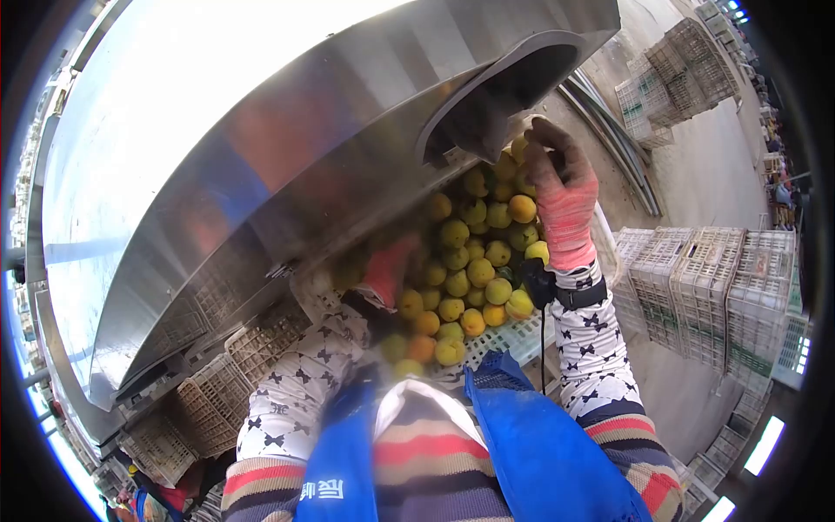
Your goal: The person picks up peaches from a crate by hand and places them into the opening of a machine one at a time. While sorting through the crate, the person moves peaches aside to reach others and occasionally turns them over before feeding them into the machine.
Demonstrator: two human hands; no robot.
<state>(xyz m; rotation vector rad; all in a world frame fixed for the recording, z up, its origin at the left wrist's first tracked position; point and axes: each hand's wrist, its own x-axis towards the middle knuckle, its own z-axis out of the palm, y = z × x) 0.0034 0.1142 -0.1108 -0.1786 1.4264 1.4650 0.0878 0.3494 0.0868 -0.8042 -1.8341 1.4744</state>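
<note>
Many yellow-green and orange apricot-like fruits fill a white plastic crate in front of me. My right hand, in a pink glove with darkened fingers, is over the crate's far right side. Its fingers are bent with a gap between them and the thumb, and the fingertips come right beside fruit near the rim. On the left, my left hand, also in a pink glove, reaches down among the fruit under the metal edge. Motion blur smears its fingers.
A large shiny metal machine with a chute-like opening overhangs the crate's far side. Stacked plastic crates stand at the right, more crates at the lower left. Metal rails lie on the floor beyond my right hand.
</note>
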